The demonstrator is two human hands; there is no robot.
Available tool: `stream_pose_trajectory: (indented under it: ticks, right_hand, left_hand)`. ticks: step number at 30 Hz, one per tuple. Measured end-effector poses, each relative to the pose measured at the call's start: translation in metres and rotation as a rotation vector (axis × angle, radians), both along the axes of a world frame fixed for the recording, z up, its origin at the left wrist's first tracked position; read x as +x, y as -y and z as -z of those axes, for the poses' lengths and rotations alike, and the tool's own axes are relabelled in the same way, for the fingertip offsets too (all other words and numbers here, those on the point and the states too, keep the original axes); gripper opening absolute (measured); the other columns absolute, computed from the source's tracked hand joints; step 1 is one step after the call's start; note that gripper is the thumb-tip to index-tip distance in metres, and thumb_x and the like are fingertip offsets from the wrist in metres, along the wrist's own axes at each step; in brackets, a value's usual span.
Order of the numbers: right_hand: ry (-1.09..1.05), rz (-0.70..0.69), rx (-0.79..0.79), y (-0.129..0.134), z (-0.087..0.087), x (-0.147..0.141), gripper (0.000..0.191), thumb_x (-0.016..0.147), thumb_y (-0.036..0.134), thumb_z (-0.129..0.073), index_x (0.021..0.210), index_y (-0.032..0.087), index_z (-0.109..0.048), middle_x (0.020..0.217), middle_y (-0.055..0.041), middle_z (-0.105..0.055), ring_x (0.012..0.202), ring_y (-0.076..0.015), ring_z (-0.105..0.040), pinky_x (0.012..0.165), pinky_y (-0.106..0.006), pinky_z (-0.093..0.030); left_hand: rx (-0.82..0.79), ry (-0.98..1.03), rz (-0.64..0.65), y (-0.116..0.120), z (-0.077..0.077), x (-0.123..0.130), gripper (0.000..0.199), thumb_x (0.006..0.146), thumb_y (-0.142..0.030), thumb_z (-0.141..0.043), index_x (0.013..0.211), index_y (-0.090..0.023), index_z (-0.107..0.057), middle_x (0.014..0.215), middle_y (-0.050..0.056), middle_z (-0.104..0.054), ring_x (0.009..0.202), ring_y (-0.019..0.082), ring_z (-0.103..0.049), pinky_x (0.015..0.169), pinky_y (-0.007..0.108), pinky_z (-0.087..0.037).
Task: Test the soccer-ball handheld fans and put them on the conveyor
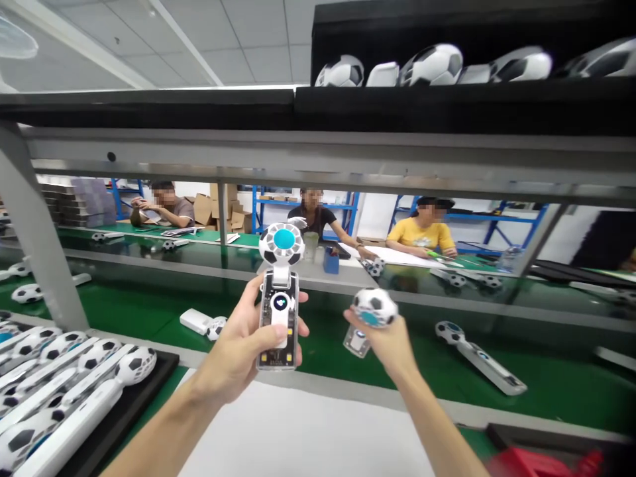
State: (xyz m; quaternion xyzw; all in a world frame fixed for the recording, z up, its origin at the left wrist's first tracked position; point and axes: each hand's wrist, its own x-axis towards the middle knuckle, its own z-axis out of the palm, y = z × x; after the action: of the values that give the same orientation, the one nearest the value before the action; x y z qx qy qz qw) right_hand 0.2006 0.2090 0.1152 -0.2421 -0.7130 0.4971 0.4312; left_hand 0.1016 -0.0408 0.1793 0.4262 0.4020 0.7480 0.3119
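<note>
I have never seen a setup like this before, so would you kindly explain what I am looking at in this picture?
No robot is at work here: you are looking at a person's two bare hands. The single picture comes from a camera worn on that person's head, looking forward and down. The left hand holds a football-headed device, ball end up, with its blue disc toward the camera. The right hand holds a similar device, slightly blurred. Others lie on the green surface beyond, such as the loose device at the right. Nearest the person is a white sheet; at the left, a black tray carries rows of these devices.
</note>
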Motion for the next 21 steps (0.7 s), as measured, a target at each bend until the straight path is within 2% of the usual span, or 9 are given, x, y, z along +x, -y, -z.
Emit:
stream_pose_trajectory:
  ticks: [3,6,8,9,11,14,16,19,21]
  right_hand:
    - [0.159,0.048,0.004,-0.022,0.046,-0.021,0.047,0.066,0.048,-0.076,0.091,0.01,-0.067,0.08,-0.0122,-0.072,0.076,-0.0303,-0.068,0.065,-0.036,-0.053]
    - [0.276,0.098,0.055,-0.029,0.084,-0.027,0.067,0.077,0.05,-0.062,0.13,0.01,-0.05,0.102,-0.0149,-0.07,0.088,-0.031,-0.069,0.075,-0.039,-0.055]
    - [0.349,0.125,0.118,-0.027,0.104,-0.028,0.075,0.082,0.046,-0.053,0.145,0.011,-0.031,0.122,-0.0196,-0.062,0.102,-0.0338,-0.066,0.084,-0.045,-0.052]
    - [0.379,0.13,0.157,-0.025,0.111,-0.029,0.075,0.083,0.042,-0.051,0.147,0.012,-0.028,0.13,-0.0213,-0.056,0.109,-0.0353,-0.063,0.089,-0.047,-0.05]
    - [0.421,0.123,0.244,-0.022,0.123,-0.03,0.068,0.08,0.032,-0.05,0.144,0.013,-0.035,0.139,-0.0201,-0.048,0.123,-0.0356,-0.054,0.1,-0.048,-0.044]
    - [0.458,0.118,0.36,-0.023,0.129,-0.032,0.056,0.077,0.024,-0.051,0.132,0.015,-0.05,0.136,-0.0167,-0.051,0.131,-0.0351,-0.046,0.11,-0.047,-0.036]
    - [0.469,0.142,0.413,-0.028,0.126,-0.032,0.052,0.079,0.025,-0.05,0.129,0.013,-0.053,0.136,-0.0187,-0.05,0.132,-0.0377,-0.043,0.111,-0.051,-0.033]
    - [0.459,0.168,0.469,-0.034,0.112,-0.03,0.049,0.081,0.028,-0.048,0.127,0.011,-0.055,0.135,-0.0201,-0.05,0.129,-0.0381,-0.045,0.109,-0.053,-0.034]
    - [0.428,0.164,0.5,-0.034,0.098,-0.028,0.047,0.083,0.03,-0.047,0.126,0.013,-0.056,0.132,-0.0181,-0.052,0.125,-0.0351,-0.049,0.106,-0.05,-0.038]
  left_hand:
    - [-0.011,0.008,0.005,-0.003,0.002,0.0,0.059,0.084,-0.02,-0.067,0.132,-0.028,-0.034,0.118,0.011,-0.061,0.07,0.016,-0.066,0.061,0.031,-0.056]
    - [0.016,0.023,0.019,-0.007,0.005,0.0,0.06,0.084,-0.018,-0.068,0.132,-0.028,-0.034,0.124,0.012,-0.058,0.077,0.017,-0.065,0.061,0.032,-0.057]
    - [0.034,0.032,0.027,-0.009,0.007,0.0,0.061,0.084,-0.017,-0.068,0.132,-0.028,-0.033,0.125,0.013,-0.057,0.079,0.018,-0.065,0.061,0.032,-0.058]
    - [0.04,0.036,0.033,-0.01,0.008,0.0,0.061,0.084,-0.016,-0.068,0.133,-0.028,-0.033,0.126,0.013,-0.057,0.079,0.018,-0.065,0.061,0.032,-0.058]
    - [0.046,0.046,0.05,-0.01,0.008,0.0,0.063,0.083,-0.016,-0.068,0.133,-0.029,-0.032,0.126,0.013,-0.057,0.079,0.018,-0.066,0.062,0.032,-0.058]
    - [0.027,0.066,0.073,-0.009,0.006,0.002,0.063,0.082,-0.02,-0.071,0.132,-0.029,-0.033,0.122,0.012,-0.06,0.078,0.018,-0.067,0.063,0.032,-0.057]
    - [0.0,0.088,0.047,-0.009,0.005,0.005,0.054,0.082,-0.026,-0.071,0.124,-0.026,-0.038,0.113,0.009,-0.064,0.072,0.017,-0.067,0.06,0.028,-0.055]
    - [-0.08,0.198,-0.063,-0.012,0.005,0.007,0.029,0.083,-0.034,-0.067,0.098,-0.02,-0.046,0.087,0.002,-0.065,0.057,0.013,-0.062,0.049,0.022,-0.047]
    - [-0.156,0.263,-0.163,-0.015,0.007,0.005,0.028,0.081,-0.037,-0.067,0.087,-0.019,-0.046,0.075,-0.001,-0.061,0.051,0.012,-0.059,0.045,0.021,-0.044]
